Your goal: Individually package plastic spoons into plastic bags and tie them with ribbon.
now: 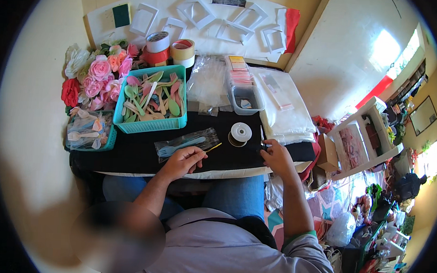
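In the head view, your teal basket [151,126] of coloured utensils fills the table's far left side, with a smaller basket [111,140] beside it and artificial flowers [100,71] and tape rolls [157,43] behind. A clear container [257,107] and stacked plastic sheets [290,117] stand beyond your right hand [278,157]. The white spool [241,132] stands on the black cloth [131,150], a little beyond and between your hands.

Your left hand [184,160] pinches a thin, straight yellow strip [215,147], its free end pointing right. Just beyond that hand, the clear packet [210,135] lies flat and wrinkled, with pale blue utensils [187,142], one a fork, slanting across it. Your right fingers close on something small and dark, too unclear to identify.
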A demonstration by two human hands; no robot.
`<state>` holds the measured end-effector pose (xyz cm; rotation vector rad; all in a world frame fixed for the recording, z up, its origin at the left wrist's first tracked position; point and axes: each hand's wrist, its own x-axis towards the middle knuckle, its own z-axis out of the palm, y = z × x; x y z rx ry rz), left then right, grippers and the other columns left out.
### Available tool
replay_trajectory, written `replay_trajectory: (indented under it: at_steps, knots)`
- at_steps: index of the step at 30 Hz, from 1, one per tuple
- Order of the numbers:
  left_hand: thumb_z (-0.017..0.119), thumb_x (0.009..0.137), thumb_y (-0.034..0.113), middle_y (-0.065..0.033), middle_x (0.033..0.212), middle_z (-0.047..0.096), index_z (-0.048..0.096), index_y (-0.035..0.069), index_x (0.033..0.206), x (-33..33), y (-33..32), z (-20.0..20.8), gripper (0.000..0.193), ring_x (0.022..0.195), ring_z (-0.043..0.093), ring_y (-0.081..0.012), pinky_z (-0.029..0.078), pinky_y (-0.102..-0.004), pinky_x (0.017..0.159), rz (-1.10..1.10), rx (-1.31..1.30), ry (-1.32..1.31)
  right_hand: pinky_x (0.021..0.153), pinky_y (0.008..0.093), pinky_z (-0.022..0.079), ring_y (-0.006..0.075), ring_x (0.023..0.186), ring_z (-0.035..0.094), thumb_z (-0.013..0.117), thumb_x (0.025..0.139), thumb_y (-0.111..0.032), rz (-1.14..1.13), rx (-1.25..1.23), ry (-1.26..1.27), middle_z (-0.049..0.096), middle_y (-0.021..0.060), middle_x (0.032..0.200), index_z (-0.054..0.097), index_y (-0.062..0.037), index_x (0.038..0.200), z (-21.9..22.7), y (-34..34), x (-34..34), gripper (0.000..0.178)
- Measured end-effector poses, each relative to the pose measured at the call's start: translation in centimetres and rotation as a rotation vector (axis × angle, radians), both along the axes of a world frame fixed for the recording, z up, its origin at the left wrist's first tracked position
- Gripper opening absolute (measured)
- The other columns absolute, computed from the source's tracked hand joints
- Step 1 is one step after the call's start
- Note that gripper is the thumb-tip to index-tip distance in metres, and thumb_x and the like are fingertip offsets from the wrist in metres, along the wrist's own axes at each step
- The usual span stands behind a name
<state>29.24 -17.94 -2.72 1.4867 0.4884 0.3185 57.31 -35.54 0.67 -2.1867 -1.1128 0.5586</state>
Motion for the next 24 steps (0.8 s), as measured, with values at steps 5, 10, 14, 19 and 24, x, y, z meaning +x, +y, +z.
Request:
replay_trajectory:
  at_steps: [5, 10, 14, 19, 24]
  knots:
    - [0.055, 0.099, 0.027, -0.0009, 0.076, 0.059, 0.064, 0.003, 0.106, -0.2, -0.1, 0.0, 0.026, 0.055, 0.047, -0.0037, 0.039, -0.0191, 0.050, 0.004, -0.007, 0.009, 0.080, 0.0448, 0.052, 0.0350, 0.089, 0.067, 0.060, 0.085, -0.030, -0.004, -0.252, -0.552, 0.069, 0.0173, 0.090, 0.065, -0.0081, 0.110, 1.6, 2.3, -1.3, 0.033]
    - [0.055, 0.099, 0.026, -0.0020, 0.075, 0.058, 0.064, 0.002, 0.104, -0.4, -0.3, 0.0, 0.026, 0.055, 0.047, -0.0039, 0.037, -0.0190, 0.049, 0.000, -0.039, 0.009, 0.084, 0.0446, 0.051, 0.0328, 0.099, 0.063, 0.059, 0.083, -0.030, -0.029, -0.336, -0.579, 0.066, 0.0159, 0.102, 0.068, -0.0084, 0.105, 1.8, 2.4, -2.0, 0.032]
    - [0.055, 0.099, 0.029, -0.0001, 0.076, 0.059, 0.064, 0.004, 0.108, -0.5, -0.1, -0.4, 0.028, 0.055, 0.047, -0.0032, 0.039, -0.0184, 0.050, -0.015, -0.048, 0.004, 0.087, 0.0452, 0.049, 0.0297, 0.107, 0.058, 0.062, 0.083, -0.031, -0.081, -0.010, -0.587, 0.062, 0.0131, 0.108, 0.069, -0.0101, 0.105, 2.1, 3.4, -4.0, 0.031]
    - [0.056, 0.099, 0.029, -0.0003, 0.075, 0.059, 0.065, 0.004, 0.107, -0.5, -0.2, -0.3, 0.027, 0.055, 0.047, -0.0031, 0.039, -0.0186, 0.050, -0.021, -0.021, 0.005, 0.087, 0.0419, 0.046, 0.0271, 0.102, 0.057, 0.067, 0.083, -0.036, 0.013, 0.260, -0.583, 0.059, 0.0073, 0.102, 0.069, -0.0129, 0.104, 0.5, 5.2, -5.9, 0.031]
    - [0.056, 0.098, 0.028, 0.0004, 0.074, 0.060, 0.067, 0.005, 0.107, -0.5, -0.6, 0.0, 0.027, 0.056, 0.047, -0.0025, 0.038, -0.0186, 0.050, 0.015, 0.037, 0.036, 0.085, 0.0422, 0.044, 0.0292, 0.098, 0.056, 0.068, 0.084, -0.038, -0.135, 0.304, -0.656, 0.058, 0.0065, 0.101, 0.068, -0.0128, 0.105, -0.2, 6.7, -4.8, 0.033]
